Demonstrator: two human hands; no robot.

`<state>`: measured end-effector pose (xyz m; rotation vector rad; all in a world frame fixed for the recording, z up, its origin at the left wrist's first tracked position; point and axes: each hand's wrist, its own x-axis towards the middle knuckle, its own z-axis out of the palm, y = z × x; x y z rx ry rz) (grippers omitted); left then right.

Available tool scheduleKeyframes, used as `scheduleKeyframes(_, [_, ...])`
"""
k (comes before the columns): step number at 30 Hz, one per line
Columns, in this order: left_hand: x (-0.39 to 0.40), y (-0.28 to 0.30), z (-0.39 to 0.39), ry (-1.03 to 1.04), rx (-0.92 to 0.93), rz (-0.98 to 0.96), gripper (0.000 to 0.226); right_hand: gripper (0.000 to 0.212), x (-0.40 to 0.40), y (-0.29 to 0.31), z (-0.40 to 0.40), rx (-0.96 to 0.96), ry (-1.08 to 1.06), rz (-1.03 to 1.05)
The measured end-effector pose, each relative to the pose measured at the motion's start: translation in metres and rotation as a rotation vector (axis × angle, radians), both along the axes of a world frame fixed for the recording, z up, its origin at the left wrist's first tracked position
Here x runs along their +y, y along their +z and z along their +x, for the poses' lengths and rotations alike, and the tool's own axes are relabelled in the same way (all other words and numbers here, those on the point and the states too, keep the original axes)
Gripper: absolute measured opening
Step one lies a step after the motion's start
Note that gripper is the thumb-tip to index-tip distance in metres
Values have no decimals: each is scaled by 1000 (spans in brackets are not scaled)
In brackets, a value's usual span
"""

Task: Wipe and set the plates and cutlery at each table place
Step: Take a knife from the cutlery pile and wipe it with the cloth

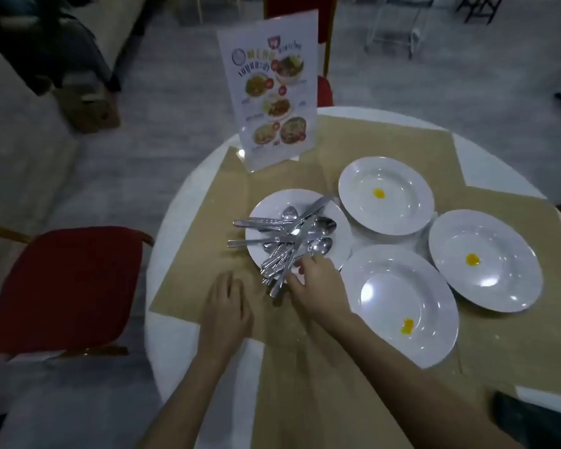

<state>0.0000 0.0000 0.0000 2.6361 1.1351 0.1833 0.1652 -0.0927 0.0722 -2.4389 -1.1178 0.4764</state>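
Several white deep plates sit on a round table with brown paper mats [305, 384]. The left plate [266, 209] carries a heap of steel cutlery [289, 241]: spoons, forks and knives. Three more plates, far [386, 179], near [399, 283] and right [499, 280], each have a yellow smear in the middle. My right hand [314, 283] reaches onto the near edge of the cutlery heap, fingers pinching the handles. My left hand [225, 306] rests flat on the mat just left of it, holding nothing.
A standing menu card [269, 92] is at the table's far left edge. A red-cushioned chair [65, 286] stands left of the table, another red chair [324, 89] behind the menu. A dark object [531, 419] lies at the near right corner.
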Motion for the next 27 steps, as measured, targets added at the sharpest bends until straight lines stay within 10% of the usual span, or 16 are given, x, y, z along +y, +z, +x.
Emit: scheduleKeyframes(27, [0,-9,-6,-19,-159,-88,41,14,9,-7,1,327,-288,-25])
